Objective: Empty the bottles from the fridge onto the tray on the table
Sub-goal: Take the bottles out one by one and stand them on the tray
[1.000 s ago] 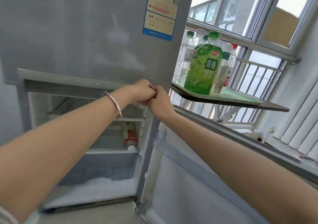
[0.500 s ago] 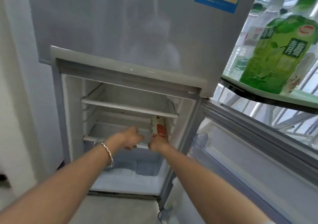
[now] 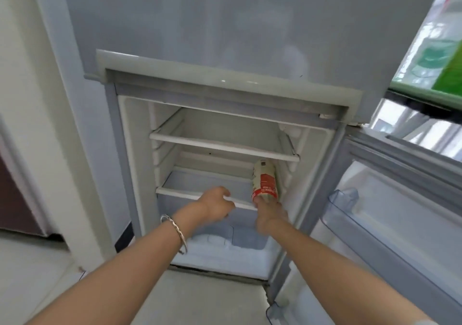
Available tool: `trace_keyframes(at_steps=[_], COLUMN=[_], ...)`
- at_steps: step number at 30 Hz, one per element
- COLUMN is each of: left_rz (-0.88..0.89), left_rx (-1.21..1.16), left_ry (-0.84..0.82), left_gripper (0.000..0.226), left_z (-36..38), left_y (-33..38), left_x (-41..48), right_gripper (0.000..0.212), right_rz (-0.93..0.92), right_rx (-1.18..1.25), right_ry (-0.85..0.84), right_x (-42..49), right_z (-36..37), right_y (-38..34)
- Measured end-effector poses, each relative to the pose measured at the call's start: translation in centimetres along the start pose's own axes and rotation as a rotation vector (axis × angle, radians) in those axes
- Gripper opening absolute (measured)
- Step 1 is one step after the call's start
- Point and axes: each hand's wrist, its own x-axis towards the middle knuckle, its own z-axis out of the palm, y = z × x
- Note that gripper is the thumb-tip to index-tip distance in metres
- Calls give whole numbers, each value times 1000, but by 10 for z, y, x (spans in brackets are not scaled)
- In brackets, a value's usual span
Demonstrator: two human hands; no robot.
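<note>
A: Since half a second ago the view has come closer. The right hand (image 3: 271, 216) has closed round the base of the red-label bottle (image 3: 264, 183); the left hand (image 3: 218, 206) has settled at the lower shelf (image 3: 200, 196) front edge.

B: Fingers?

A: Right wraps the bottle's bottom end, though they're blurred. Left curled over the shelf lip, holding nothing.

B: Bottle's where?

A: Lying on the lower shelf, right end, by the fridge (image 3: 225, 37) wall.

B: Risks?

A: An end grip could slip, or the bottle could snag the upper shelf (image 3: 222, 147) coming out.

B: Hidden?

A: The cap can't be made out. The tray (image 3: 425, 91) is cut off at the right edge.
</note>
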Motion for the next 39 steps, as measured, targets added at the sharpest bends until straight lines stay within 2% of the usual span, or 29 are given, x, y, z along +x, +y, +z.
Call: trace_keyframes(at_steps=[6,10,13,16,19,21,25,29,31,35,37,39], left_rz=[89,232,329,391,486,511,645,742,798,936,988,1046], left_rx=[30,134,219,299,371,381,283,156,79,-60,-153,-241], left_ry=[29,11,-30,-118,-210,-241,-270,-254,-223,-147,-125,-84], left_gripper=[54,50,39,63,65,74,68,83,85,81,75,74], left_z=[-10,-14,-21,-27,-29,-29,-40,-52,-50,-35,-24,-10], left_y=[37,67,91,120,144,160,199,241,261,307,331,351], left_x=[-29,-61,-83,-107,-130,-142,-165,-187,-197,-224,-235,-245], right_gripper=[44,42,45,58,58,57,60,51,49,49,53,45], right_rz=[-79,-166,-216,-209,-201,-155,-122,-98,-65,13,27,-20], right_rx=[-190,-132,-125,-83,-90,6,229,496,608,524,627,780], right_ry=[255,181,158,104,67,82,176,283,227,-123,-100,31], right_x=[-47,-79,-114,-147,-181,-204,-234,-268,-282,-294,-299,-305], right_z=[-66,-110,-144,-189,-237,-272,-327,-376,-393,-393,-392,-398], right_y=[-31,-44,-50,-58,-67,-69,-58,-35,-16,27,40,51])
